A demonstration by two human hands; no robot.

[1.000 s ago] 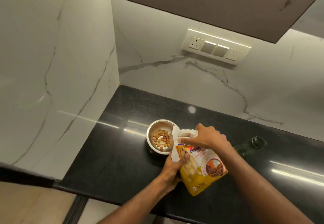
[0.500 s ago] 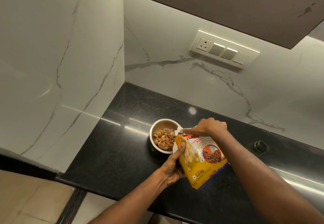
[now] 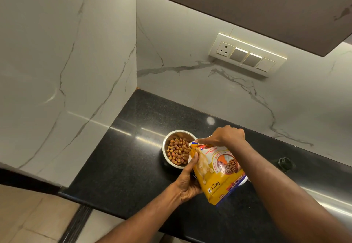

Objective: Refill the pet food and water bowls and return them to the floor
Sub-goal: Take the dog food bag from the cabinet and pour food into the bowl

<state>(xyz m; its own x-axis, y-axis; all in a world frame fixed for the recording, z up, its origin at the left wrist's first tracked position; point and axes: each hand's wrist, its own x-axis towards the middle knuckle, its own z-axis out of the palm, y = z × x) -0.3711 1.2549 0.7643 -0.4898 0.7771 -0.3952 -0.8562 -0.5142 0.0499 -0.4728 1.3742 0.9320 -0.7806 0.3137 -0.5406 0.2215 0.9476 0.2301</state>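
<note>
One metal bowl [image 3: 178,148] stood on the desk [image 3: 133,162], with more brown pellets [image 3: 178,151] in it than could be counted. One yellow food bag [image 3: 219,174] was just beside the bowl, held by two hands, left [image 3: 187,183] and right [image 3: 225,135]. One dark bottle [image 3: 285,163] lay well apart from the bowl. One switch plate [image 3: 247,55] hung above, with one socket and three switches.

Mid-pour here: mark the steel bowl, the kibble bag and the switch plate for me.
steel bowl [image 3: 166,143]: head view, left rim.
kibble bag [image 3: 219,182]: head view, yellow front panel.
switch plate [image 3: 247,55]: head view, middle switches on the wall.
</note>
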